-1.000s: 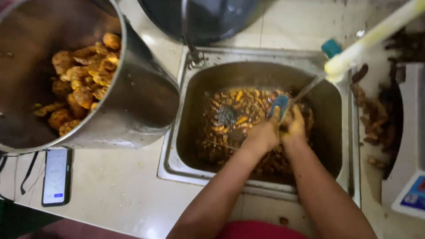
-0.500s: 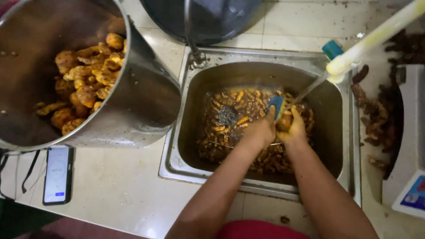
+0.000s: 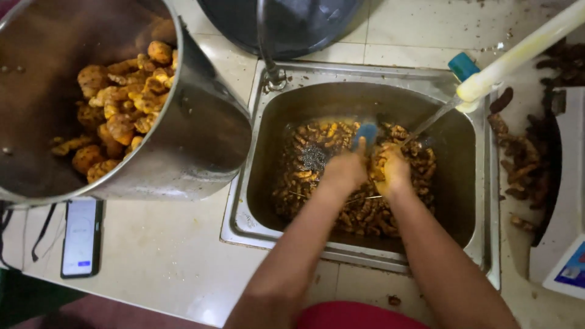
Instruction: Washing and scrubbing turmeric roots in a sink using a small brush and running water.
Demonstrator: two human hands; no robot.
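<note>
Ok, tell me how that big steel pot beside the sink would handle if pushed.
The pot probably feels heavy, since orange roots fill much of it. It stands tilted at the sink edge, so a push may tip or slide it. Its smooth steel wall looks slippery.

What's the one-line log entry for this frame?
left hand: blue brush | right hand: orange root | sink: roots, water stream

I see both hands inside the steel sink, among brown roots; left of it stands a large metal pot holding yellow roots.
</note>
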